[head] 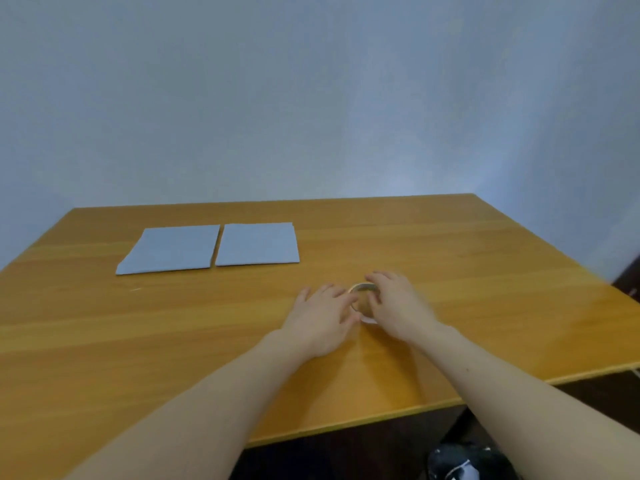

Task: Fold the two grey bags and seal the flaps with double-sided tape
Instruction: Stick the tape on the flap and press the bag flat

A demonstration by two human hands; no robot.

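Two grey bags lie flat side by side on the far left part of the wooden table (pixel 450 258): the left bag (pixel 169 249) and the right bag (pixel 257 244), nearly touching. A roll of double-sided tape (pixel 363 288) sits mid-table, well to the right of the bags and nearer to me. My right hand (pixel 398 306) curls its fingers round the roll's right side. My left hand (pixel 323 318) reaches in from the left with its fingertips at the roll's left edge. Both hands hide most of the roll.
A blank pale wall stands behind the table's far edge. The table's near edge runs diagonally at lower right, with a dark floor and a dark object (pixel 460 462) below it. A tiny scrap (pixel 135 289) lies in front of the left bag.
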